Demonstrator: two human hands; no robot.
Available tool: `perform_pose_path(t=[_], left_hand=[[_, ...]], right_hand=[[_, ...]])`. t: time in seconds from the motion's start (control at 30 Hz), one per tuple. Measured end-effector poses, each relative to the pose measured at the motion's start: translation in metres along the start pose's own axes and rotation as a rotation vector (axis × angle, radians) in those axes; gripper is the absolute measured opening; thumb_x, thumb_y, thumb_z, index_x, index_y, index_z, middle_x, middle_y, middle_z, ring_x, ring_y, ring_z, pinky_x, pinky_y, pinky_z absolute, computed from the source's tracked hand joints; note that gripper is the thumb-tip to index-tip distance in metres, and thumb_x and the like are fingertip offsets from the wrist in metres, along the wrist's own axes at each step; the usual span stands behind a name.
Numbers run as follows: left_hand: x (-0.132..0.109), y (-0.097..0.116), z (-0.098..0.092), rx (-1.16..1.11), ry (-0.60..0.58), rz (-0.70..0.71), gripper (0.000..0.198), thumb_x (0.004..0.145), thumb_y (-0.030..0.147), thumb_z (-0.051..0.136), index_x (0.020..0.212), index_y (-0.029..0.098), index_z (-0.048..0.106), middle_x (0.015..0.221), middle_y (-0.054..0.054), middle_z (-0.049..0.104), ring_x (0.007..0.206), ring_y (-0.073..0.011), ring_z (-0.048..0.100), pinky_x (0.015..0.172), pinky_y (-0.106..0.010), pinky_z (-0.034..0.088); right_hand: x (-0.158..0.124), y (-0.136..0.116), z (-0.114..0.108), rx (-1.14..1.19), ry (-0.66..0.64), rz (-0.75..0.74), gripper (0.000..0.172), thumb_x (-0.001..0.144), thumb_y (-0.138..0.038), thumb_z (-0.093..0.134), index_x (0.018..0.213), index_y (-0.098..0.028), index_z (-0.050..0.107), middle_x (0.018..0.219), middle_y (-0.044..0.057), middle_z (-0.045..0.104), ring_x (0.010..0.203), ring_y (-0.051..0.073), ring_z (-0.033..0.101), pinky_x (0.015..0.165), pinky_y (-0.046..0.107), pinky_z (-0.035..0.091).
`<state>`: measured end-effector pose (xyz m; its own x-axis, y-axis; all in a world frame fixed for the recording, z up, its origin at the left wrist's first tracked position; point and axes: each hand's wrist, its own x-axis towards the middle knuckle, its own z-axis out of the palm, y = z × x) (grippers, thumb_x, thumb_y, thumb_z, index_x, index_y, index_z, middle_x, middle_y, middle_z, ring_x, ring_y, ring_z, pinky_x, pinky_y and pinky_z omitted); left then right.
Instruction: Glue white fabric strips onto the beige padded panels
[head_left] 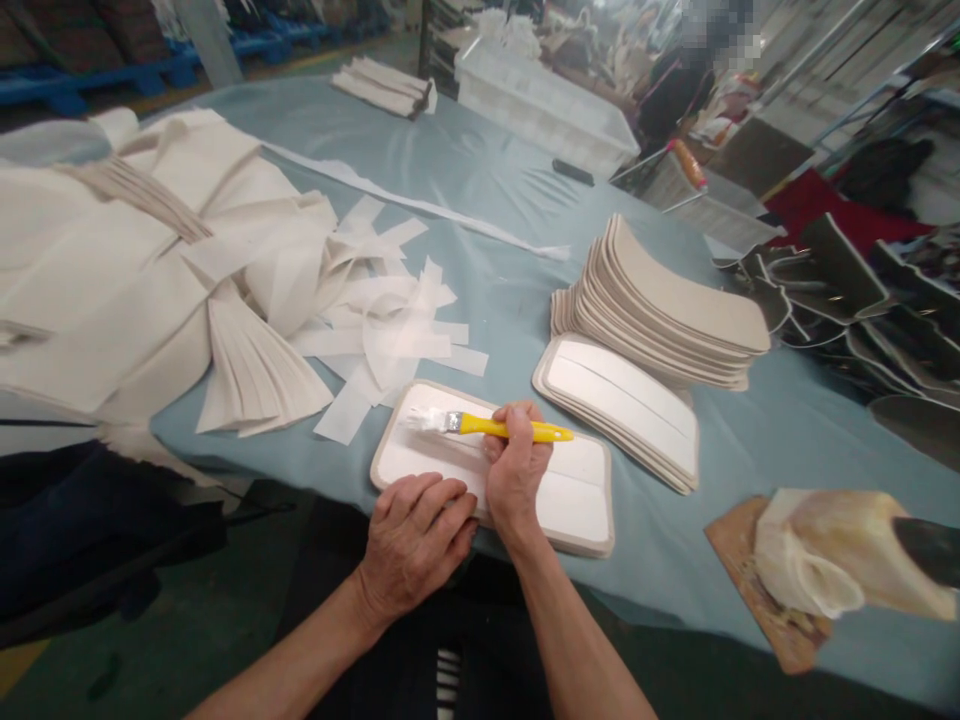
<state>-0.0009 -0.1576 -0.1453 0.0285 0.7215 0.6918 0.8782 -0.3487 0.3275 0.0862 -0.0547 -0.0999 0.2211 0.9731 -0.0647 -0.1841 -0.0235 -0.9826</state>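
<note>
My right hand [517,460] is closed round the yellow handle of a paintbrush [472,424], held almost level with its bristles pointing left. White stuff coats the bristles, which are over the left part of a white panel with a beige rim [574,490]. My left hand [421,530] rests on the panel's near edge, its fingers laid out side by side with nothing in them. Just behind the panel lie loose white strips [405,330]. To its right is a short stack of similar white-faced panels [622,400].
A tall stack of curved beige pieces [667,290] stands behind the short stack. Beige fabric pieces [135,250] are heaped at the left. A tilted glue-stained container [832,550] lies on a brown board [731,540] at the right. A white crate [547,105] stands at the back.
</note>
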Motion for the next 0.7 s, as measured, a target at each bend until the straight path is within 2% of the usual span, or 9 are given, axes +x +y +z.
perform_pose_path(t=[0.27,0.47,0.7], left_hand=[[0.000,0.001,0.001,-0.010,-0.005,-0.014,0.019,0.089,0.022,0.072,0.108,0.023,0.069,0.100,-0.001,0.079,0.102,-0.0213,0.067,0.101,-0.039,0.042],[-0.001,0.000,0.002,-0.006,0.018,-0.004,0.017,0.091,0.024,0.070,0.107,0.021,0.070,0.100,-0.003,0.078,0.103,-0.0225,0.066,0.099,-0.039,0.043],[-0.001,0.000,0.002,0.005,-0.011,-0.004,0.018,0.089,0.023,0.072,0.107,0.023,0.071,0.101,-0.003,0.078,0.103,-0.0215,0.066,0.099,-0.038,0.043]], right_hand=[[-0.006,-0.003,0.004,-0.059,-0.150,-0.053,0.035,0.087,-0.052,0.059,0.070,-0.022,0.050,0.058,-0.007,0.044,0.044,0.005,0.031,0.040,0.019,0.023],[-0.008,0.007,0.000,-0.110,-0.301,-0.087,0.038,0.093,-0.055,0.055,0.075,-0.023,0.050,0.053,-0.009,0.037,0.043,0.008,0.031,0.043,0.023,0.026],[-0.008,0.009,-0.009,-0.244,-0.265,-0.191,0.038,0.096,-0.053,0.051,0.074,-0.023,0.052,0.062,-0.003,0.050,0.057,0.013,0.048,0.051,0.026,0.035]])
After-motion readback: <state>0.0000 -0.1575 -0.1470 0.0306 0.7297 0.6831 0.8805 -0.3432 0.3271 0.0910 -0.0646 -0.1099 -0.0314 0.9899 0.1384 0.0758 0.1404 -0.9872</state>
